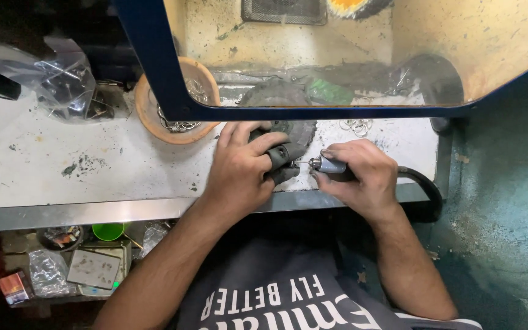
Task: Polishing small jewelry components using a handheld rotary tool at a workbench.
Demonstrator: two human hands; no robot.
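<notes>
My left hand [242, 168] grips a small dark cylindrical holder [282, 156] with finger guards on its fingertips, pressed against the front edge of the white bench [62, 165]. My right hand [355, 174] holds a metal rotary handpiece [328, 165] like a pen. Its thin bit points left and meets the tip of the holder. A black flexible hose [423, 186] runs from the handpiece off the bench to the right. Whatever small piece sits in the holder is too tiny to make out.
A blue-framed clear shield [172, 91] stands over the bench. A brown bowl of metal rings [178, 101] sits left of my hands, a dark round pad [294, 125] behind them. Clear plastic bags [62, 79] lie far left. A shelf of clutter [93, 263] is below.
</notes>
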